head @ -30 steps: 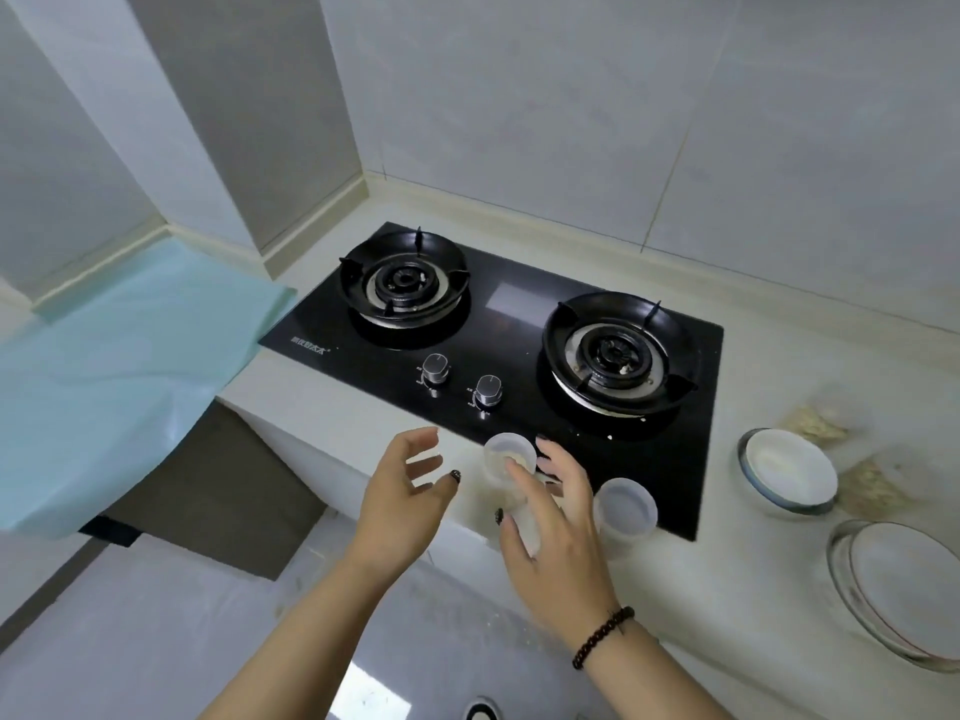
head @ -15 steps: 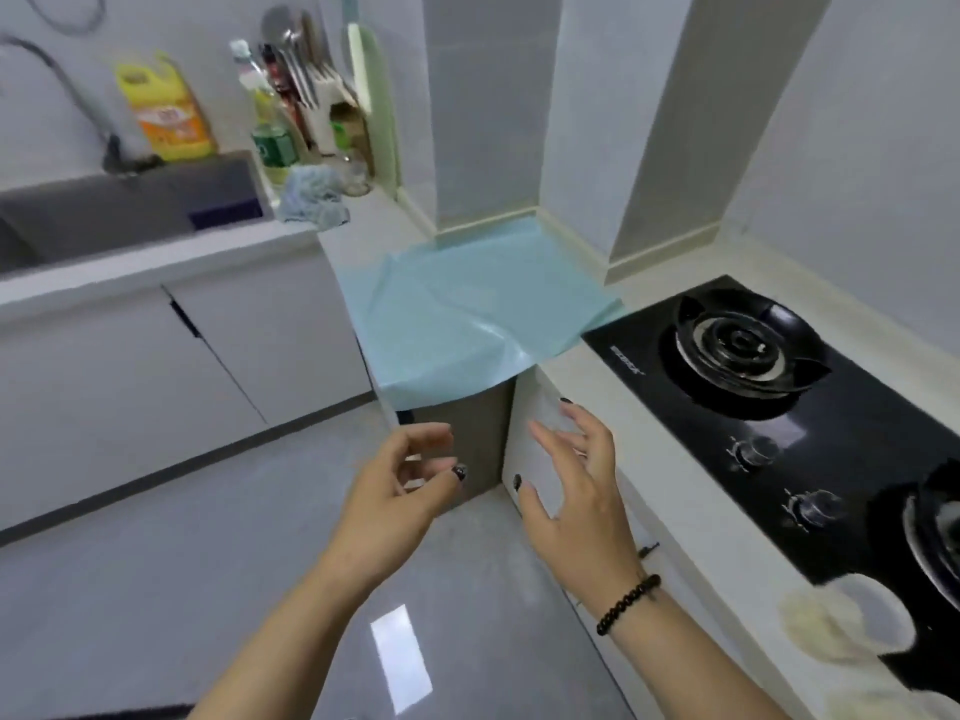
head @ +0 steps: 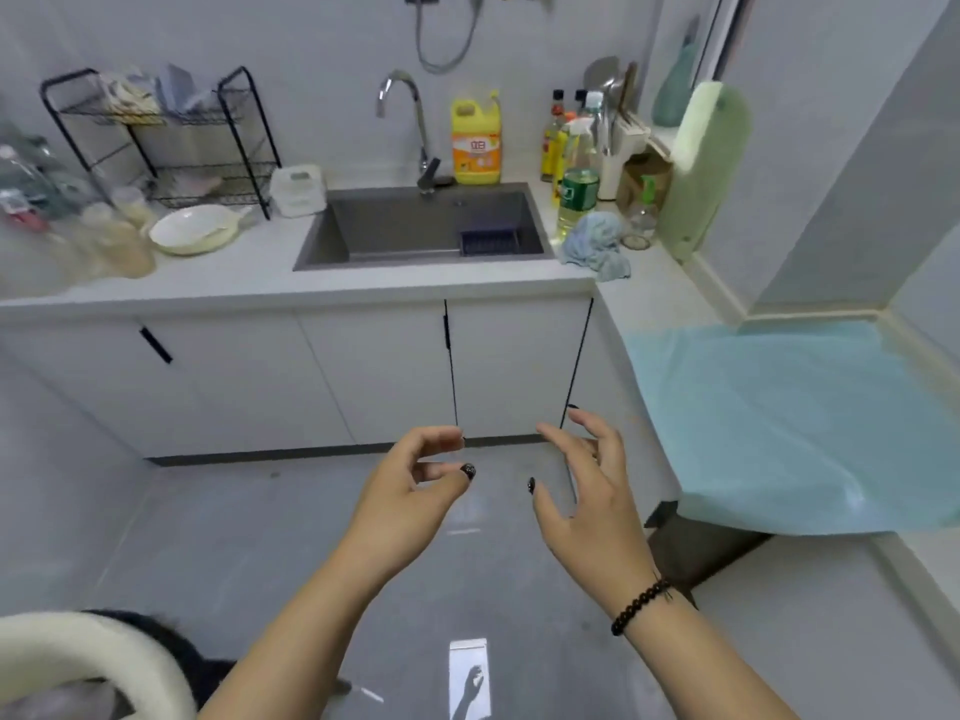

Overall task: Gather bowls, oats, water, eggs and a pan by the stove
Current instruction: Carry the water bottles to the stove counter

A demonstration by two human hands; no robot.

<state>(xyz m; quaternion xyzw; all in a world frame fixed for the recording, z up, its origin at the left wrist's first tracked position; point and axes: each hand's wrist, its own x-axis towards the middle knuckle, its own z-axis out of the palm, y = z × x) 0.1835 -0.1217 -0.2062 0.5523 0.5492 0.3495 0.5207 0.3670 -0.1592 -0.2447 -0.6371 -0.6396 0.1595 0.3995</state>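
My left hand [head: 415,491] and my right hand [head: 587,485] hover empty over the floor in front of the sink cabinet, fingers loosely curled, holding nothing. A cream pan [head: 195,228] sits on the far counter left of the sink [head: 421,226]. Several blurred jars or bags [head: 111,236] stand beside the pan at far left. The stove is out of view.
A black dish rack [head: 156,137] stands behind the pan. Yellow detergent [head: 475,140], bottles [head: 574,163] and a blue cloth [head: 597,244] crowd the sink's right. A light blue sheet [head: 795,418] covers the counter at right. A pale curved object [head: 78,662] sits bottom left.
The view has swung left from the stove and its small bowls to the sink counter. Both hands stay raised in front of me, empty.
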